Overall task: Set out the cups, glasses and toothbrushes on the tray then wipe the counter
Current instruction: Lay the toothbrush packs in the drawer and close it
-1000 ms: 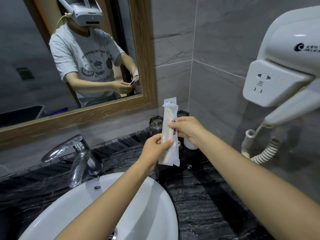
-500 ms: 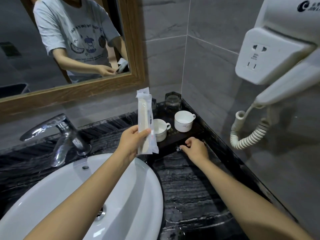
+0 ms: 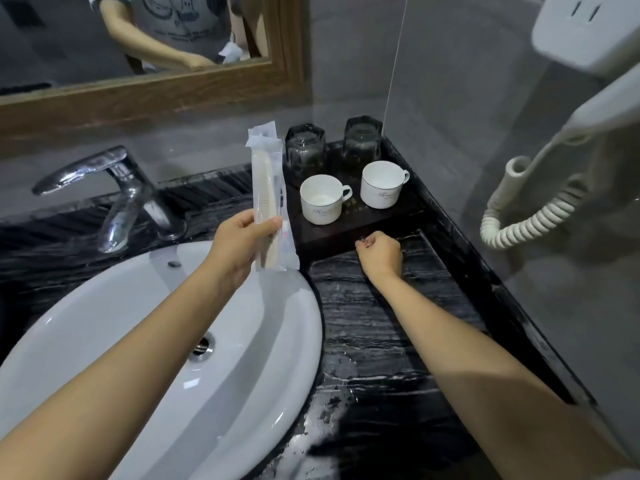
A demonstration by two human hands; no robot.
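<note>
My left hand (image 3: 239,244) holds up clear plastic packets (image 3: 266,188) with a white comb in front and a toothbrush packet partly hidden behind it, just left of the dark tray (image 3: 346,233). Two white cups (image 3: 320,204) (image 3: 381,183) stand upright on the tray, with two glasses (image 3: 305,152) (image 3: 362,140) upside down behind them. With curled fingers, my right hand (image 3: 379,256) rests on the black counter (image 3: 381,341), its fingertips at the tray's front edge beside a small glint. I cannot see anything held in it.
A white basin (image 3: 138,323) fills the lower left, with a chrome faucet (image 3: 121,188) behind it. A wall hair dryer (image 3: 588,98) with a coiled cord (image 3: 519,216) hangs on the right wall. A wood-framed mirror (image 3: 156,95) runs along the back wall.
My right hand let go of the packets and dropped to the counter at the tray's front edge. My left hand keeps holding the packets. The camera tilted downward.
</note>
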